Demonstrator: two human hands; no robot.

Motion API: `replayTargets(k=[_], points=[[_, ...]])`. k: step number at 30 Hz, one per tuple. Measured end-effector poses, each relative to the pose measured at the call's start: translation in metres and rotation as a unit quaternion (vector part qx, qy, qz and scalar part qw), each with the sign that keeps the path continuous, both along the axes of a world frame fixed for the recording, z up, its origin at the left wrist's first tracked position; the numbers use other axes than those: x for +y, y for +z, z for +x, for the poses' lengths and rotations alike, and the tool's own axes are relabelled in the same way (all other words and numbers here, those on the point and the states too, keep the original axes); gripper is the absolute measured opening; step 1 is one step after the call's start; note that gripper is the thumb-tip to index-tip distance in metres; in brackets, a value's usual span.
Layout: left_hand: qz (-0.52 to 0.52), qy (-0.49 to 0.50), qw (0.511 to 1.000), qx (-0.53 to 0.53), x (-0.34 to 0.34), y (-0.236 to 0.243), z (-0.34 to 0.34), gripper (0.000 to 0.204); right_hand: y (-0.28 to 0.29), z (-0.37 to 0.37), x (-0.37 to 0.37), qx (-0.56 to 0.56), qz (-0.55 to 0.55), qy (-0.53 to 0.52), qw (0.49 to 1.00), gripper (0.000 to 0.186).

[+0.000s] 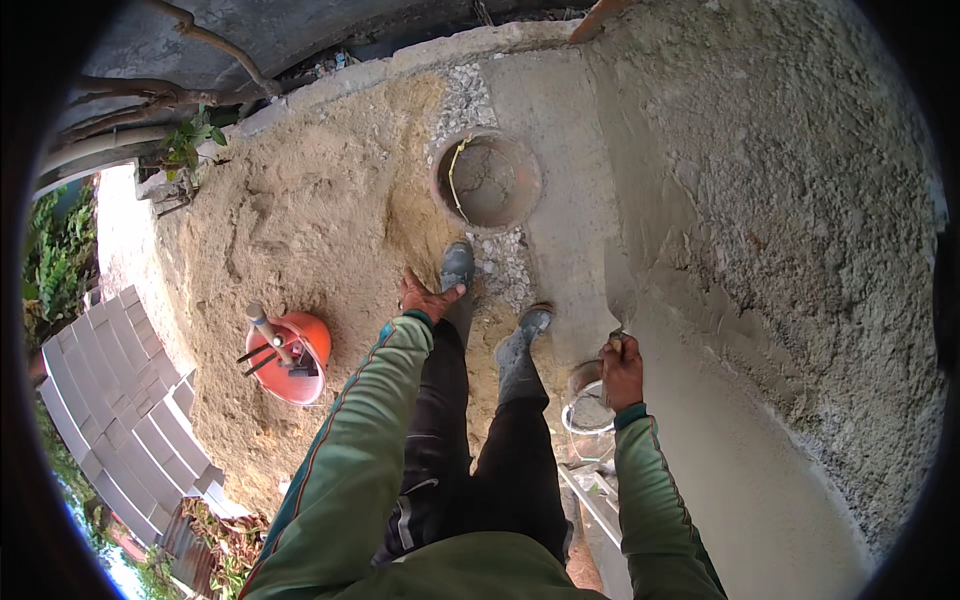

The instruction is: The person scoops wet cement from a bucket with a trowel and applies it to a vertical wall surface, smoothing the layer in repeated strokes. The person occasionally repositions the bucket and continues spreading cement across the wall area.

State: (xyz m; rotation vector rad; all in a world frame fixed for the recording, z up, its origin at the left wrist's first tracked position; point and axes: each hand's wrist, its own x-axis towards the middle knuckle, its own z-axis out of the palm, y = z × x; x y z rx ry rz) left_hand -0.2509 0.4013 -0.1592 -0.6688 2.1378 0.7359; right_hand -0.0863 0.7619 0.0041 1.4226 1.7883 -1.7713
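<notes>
My right hand (622,372) is wrapped round the handle of a trowel (616,340). The trowel's blade is hard to make out against the grey mortar beside it. A band of smooth wet mortar (640,200) runs along the foot of the rough plastered wall. My left hand (428,298) rests by my left leg, fingers spread, with nothing in it. Just left of my right hand, below the trowel, stands a small bucket (572,418) holding grey mortar. My boots (535,320) stand on sand and gravel.
An orange bucket (318,340) with tools, one a wooden-handled hammer (262,322), sits on the sand (300,220) to my left. Ahead, a round concrete ring (535,185) is set in the ground beside gravel (505,268). Stacked grey blocks (120,390) lie far left; rough wall (800,200) rises at right.
</notes>
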Motion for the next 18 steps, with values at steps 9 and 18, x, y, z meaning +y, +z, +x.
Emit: replayTargets(k=[9, 18], points=[[0.063, 0.194, 0.970, 0.132, 0.053, -0.189, -0.150, 0.138, -0.262, -0.284, -0.027, -0.143, 0.241, 0.552, 0.786, 0.034], [0.437, 0.223, 0.852, -0.185, 0.048, -0.227, -0.190, 0.037, -0.353, -0.294, -0.069, -0.057, 0.278, 0.666, 0.690, 0.027]])
